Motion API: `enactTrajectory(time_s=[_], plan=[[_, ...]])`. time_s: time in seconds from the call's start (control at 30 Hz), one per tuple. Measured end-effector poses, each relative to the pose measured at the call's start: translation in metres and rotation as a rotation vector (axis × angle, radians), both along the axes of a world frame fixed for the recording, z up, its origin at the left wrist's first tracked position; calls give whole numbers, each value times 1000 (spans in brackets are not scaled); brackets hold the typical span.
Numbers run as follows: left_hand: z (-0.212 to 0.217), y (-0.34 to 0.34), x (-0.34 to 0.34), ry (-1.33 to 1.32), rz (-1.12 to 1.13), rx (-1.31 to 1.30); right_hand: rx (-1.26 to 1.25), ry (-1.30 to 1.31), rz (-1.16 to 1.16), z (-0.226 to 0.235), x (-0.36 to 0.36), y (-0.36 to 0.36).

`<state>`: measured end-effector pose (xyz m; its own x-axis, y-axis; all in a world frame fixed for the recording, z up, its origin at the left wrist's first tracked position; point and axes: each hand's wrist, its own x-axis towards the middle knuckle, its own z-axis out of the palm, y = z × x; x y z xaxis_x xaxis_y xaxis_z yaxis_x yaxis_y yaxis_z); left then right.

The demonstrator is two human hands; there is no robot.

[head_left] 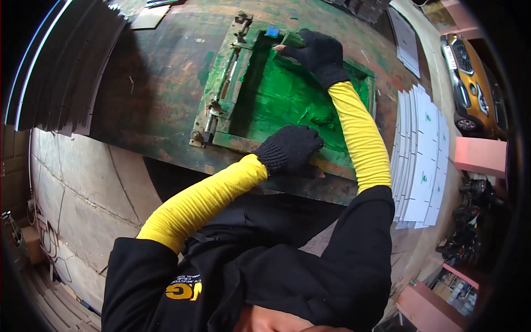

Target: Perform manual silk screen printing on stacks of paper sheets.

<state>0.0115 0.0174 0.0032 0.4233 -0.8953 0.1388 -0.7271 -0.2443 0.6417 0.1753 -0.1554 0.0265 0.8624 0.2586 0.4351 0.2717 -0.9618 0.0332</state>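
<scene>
A wooden screen-printing frame [238, 143] lies on the table, its mesh [293, 88] smeared with thick green ink. A metal hinge bar [225, 83] runs along its left side. At the frame's near rail is my left hand [290, 148] in a black knit glove, its fingers curled over the rail and a bare thumb tip below. My right hand [321, 55], gloved alike with a bare tip showing, is closed at the far rail beside a blue patch [272, 32]. What lies inside its grip is hidden. A lump of green ink [321, 113] sits on the mesh between my hands.
Tall stacks of flat sheets [66, 66] stand at the left table edge. Fanned white printed sheets [423, 160] lie at the right, with another pile [404, 41] beyond. The stained table [149, 110] surrounds the frame. A yellow car [470, 83] and motorcycles [467, 221] stand farther right.
</scene>
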Motion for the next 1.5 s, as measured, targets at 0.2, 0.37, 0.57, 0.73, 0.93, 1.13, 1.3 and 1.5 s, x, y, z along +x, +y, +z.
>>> enactTrajectory(time_s=[0.2, 0.37, 0.57, 0.73, 0.93, 1.13, 1.3, 1.5], plan=[[-2, 2, -1, -3, 20, 19, 77, -171, -14, 24, -36, -86], [-7, 3, -2, -27, 30, 37, -12, -210, -48, 17, -66, -125], [-4, 1, -7, -23, 21, 31, -119, -248, 24, -11, -76, -148], [-7, 1, -5, -15, 34, 62, -88, -215, 10, -7, -94, -133], [-12, 1, -6, -41, 60, 12, -153, -211, 14, -6, -128, -128], [-12, 1, -3, -17, 72, 4, -103, -160, 87, 7, -172, -104], [-13, -2, -5, -33, 46, 6, 360, 153, -209, 22, -141, -107], [-5, 6, -8, -20, 47, 10, 115, -30, 43, 14, -44, -19]])
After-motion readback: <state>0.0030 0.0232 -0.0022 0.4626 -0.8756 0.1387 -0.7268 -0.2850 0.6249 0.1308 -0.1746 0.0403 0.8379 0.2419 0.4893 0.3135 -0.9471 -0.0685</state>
